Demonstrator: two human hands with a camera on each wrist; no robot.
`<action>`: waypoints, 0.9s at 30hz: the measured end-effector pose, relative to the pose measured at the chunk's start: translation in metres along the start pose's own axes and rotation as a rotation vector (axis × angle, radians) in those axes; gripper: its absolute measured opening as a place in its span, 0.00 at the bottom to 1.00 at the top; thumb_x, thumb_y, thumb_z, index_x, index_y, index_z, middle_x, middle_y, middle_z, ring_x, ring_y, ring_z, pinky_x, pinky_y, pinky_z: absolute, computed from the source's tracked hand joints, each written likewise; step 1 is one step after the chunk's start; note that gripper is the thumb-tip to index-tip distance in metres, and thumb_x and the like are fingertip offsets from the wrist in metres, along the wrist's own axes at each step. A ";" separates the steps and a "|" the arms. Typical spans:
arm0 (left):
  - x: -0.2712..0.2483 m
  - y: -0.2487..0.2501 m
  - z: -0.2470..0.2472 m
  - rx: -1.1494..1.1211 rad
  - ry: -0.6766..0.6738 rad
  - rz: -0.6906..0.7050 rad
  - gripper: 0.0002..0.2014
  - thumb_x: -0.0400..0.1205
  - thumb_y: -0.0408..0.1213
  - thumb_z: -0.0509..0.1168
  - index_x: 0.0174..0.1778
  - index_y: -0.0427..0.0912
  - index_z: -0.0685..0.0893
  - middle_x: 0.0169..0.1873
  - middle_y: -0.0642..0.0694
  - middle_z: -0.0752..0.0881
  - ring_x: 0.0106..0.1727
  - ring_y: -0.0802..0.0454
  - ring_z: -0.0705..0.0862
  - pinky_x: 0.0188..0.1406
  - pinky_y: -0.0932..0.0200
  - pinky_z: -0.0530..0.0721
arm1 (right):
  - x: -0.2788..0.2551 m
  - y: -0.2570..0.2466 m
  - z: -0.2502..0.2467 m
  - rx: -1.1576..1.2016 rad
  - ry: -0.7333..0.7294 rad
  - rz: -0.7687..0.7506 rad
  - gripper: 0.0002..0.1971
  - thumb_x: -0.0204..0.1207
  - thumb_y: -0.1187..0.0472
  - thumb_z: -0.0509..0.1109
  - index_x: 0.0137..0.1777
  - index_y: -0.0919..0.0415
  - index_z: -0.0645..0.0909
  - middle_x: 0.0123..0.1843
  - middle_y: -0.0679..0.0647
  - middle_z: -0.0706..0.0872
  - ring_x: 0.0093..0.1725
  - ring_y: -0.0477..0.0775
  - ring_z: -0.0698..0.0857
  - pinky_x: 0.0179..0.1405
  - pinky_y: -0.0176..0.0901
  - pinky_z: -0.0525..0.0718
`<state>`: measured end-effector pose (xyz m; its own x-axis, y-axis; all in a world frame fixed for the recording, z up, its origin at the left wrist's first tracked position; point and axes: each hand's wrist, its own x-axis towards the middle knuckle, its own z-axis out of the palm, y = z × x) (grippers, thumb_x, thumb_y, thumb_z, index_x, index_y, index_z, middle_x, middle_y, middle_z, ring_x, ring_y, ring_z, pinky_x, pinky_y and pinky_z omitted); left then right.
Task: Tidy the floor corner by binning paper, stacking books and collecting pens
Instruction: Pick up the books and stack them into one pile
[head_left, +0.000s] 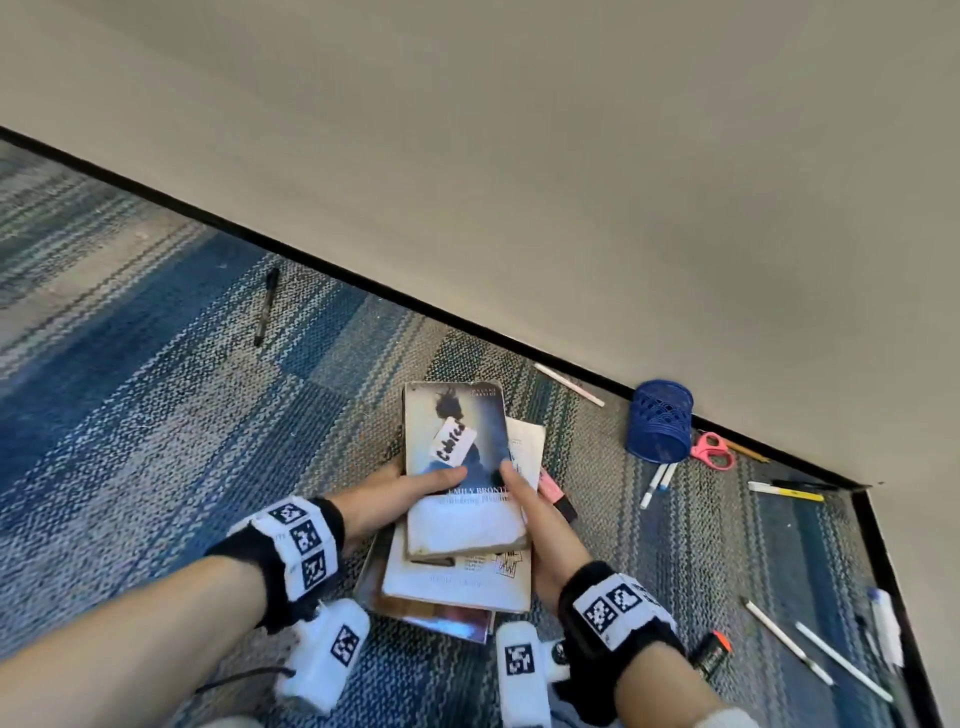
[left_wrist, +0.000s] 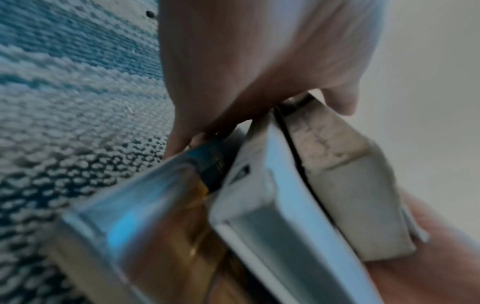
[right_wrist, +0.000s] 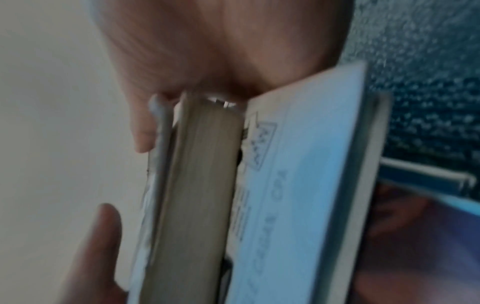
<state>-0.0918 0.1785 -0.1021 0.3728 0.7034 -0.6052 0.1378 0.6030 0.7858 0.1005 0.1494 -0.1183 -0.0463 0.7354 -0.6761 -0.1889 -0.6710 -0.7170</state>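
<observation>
left hand (head_left: 387, 496) and right hand (head_left: 540, 525) clamp the stack of books (head_left: 457, 525) from both sides, thumbs on top, just above carpet | pens (head_left: 657, 483) scattered, uncollected | pen cup (head_left: 658, 428) tipped by wall | no paper visible

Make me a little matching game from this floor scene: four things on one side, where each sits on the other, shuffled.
Things:
1. top book
2. pen cup
3. pink scissors
4. black marker

Places:
A. alone on the carpet, far left
B. held between both hands
C. lying on its side by the wall
D. just right of the cup

Pairs: 1-B, 2-C, 3-D, 4-A
</observation>
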 end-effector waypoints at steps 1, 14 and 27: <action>-0.002 0.002 0.003 -0.062 -0.006 -0.028 0.25 0.77 0.54 0.69 0.66 0.43 0.82 0.52 0.45 0.92 0.52 0.46 0.91 0.55 0.52 0.87 | 0.000 -0.002 0.002 0.070 -0.028 0.016 0.33 0.67 0.40 0.79 0.69 0.54 0.81 0.64 0.64 0.86 0.64 0.68 0.85 0.68 0.70 0.78; 0.007 -0.036 -0.008 -0.060 0.061 -0.009 0.43 0.62 0.72 0.74 0.69 0.51 0.80 0.62 0.48 0.87 0.62 0.47 0.87 0.70 0.41 0.77 | -0.024 0.024 -0.011 0.251 -0.228 0.081 0.33 0.69 0.51 0.78 0.73 0.64 0.78 0.71 0.69 0.79 0.74 0.72 0.75 0.75 0.67 0.70; -0.038 0.046 0.011 0.037 0.085 0.586 0.51 0.55 0.49 0.84 0.73 0.43 0.67 0.60 0.42 0.85 0.59 0.45 0.87 0.56 0.42 0.86 | -0.045 -0.063 -0.015 -0.169 -0.332 -0.388 0.41 0.60 0.61 0.82 0.74 0.67 0.72 0.67 0.67 0.84 0.63 0.63 0.85 0.58 0.51 0.85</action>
<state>-0.0901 0.1757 -0.0410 0.3220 0.9437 -0.0761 -0.0359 0.0924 0.9951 0.1293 0.1571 -0.0451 -0.3170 0.9044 -0.2855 -0.0945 -0.3297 -0.9394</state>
